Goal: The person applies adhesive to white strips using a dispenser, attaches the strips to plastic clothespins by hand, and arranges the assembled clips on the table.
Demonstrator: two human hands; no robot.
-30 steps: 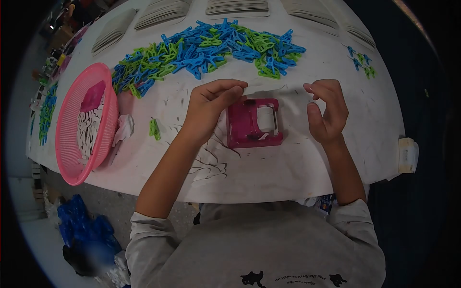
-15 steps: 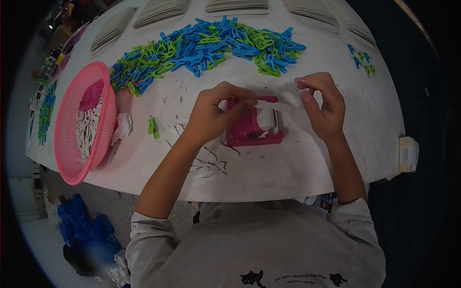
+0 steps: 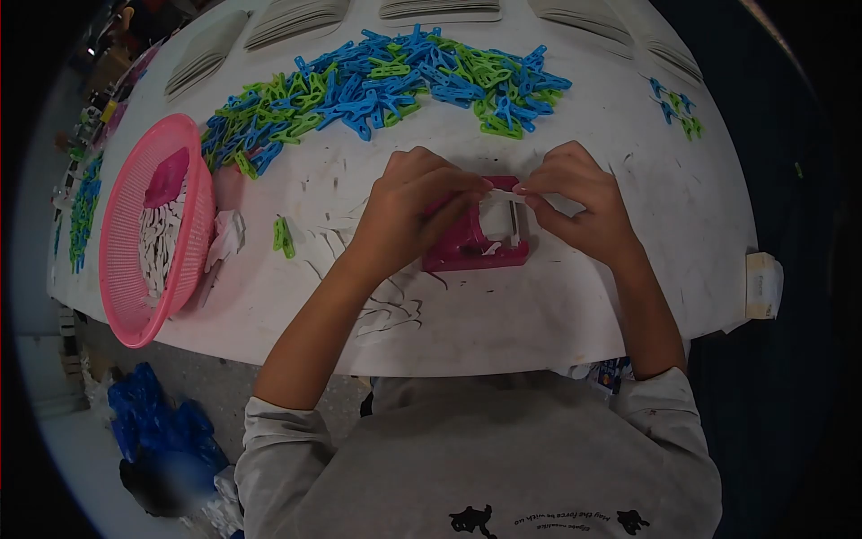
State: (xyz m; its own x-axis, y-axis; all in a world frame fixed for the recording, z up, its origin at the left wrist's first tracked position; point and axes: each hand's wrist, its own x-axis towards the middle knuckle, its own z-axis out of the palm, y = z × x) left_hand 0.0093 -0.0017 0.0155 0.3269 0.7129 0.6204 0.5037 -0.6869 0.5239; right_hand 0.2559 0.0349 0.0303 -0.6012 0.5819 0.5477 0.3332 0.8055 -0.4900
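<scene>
Over a pink tape dispenser (image 3: 476,258), my two hands hold a short white strip (image 3: 505,195) between them. My left hand (image 3: 415,202) pinches its left end, fingers closed. At the other end, the thumb and fingertips of my right hand (image 3: 584,199) are closed on it. A white roll (image 3: 495,220) sits in the dispenser beneath, partly covered by the strip and fingers. Several loose white strips with dark edges (image 3: 386,314) lie on the table below my left forearm.
A heap of blue and green clothespins (image 3: 377,85) lies beyond my hands, with a lone green clothespin (image 3: 284,237) nearer. To the left, a pink basket (image 3: 117,242) holds white strips. Stacks of grey sheets (image 3: 296,20) line the far edge. A small box (image 3: 763,286) is at the right edge.
My right hand has moved left and down to the strip and closed on its free end. My left hand still holds the other end, nearly in place.
</scene>
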